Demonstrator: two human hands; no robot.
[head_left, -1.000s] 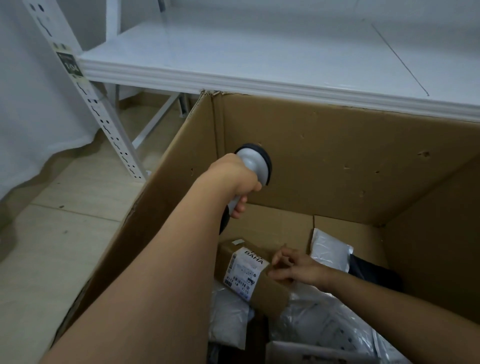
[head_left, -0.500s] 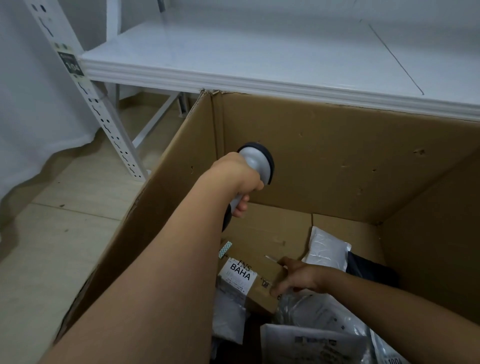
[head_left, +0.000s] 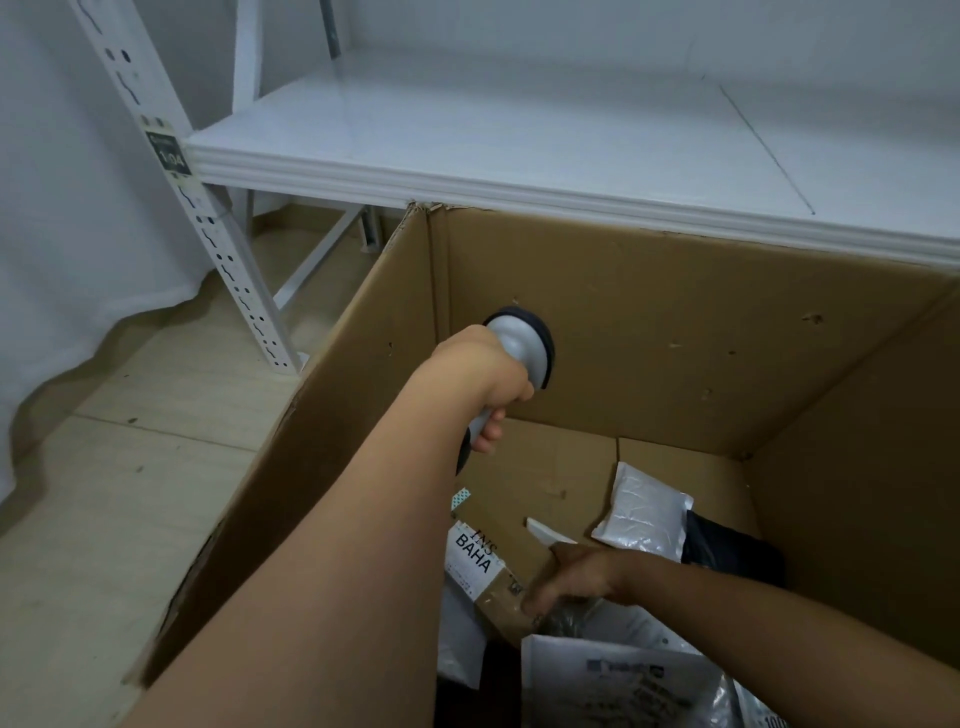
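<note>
My left hand (head_left: 480, 371) grips the handle of a grey and black barcode scanner (head_left: 522, 345), held inside a large cardboard box (head_left: 675, 322) near its far wall. Low in the box, my right hand (head_left: 569, 577) holds the edge of a small brown parcel (head_left: 511, 551) with a white label reading "BAHA"; fingers curl over its right side. The parcel lies tilted on other packages.
Several silver and white mailer bags (head_left: 644, 512) and a dark bag (head_left: 727, 551) lie in the box bottom. A white shelf (head_left: 493, 135) runs right behind the box, its perforated post (head_left: 208, 228) at left. Tiled floor (head_left: 119, 493) lies left of the box.
My right hand has turned the brown parcel and moved it down and toward me, so its label now faces left. The scanner hand has stayed almost still.
</note>
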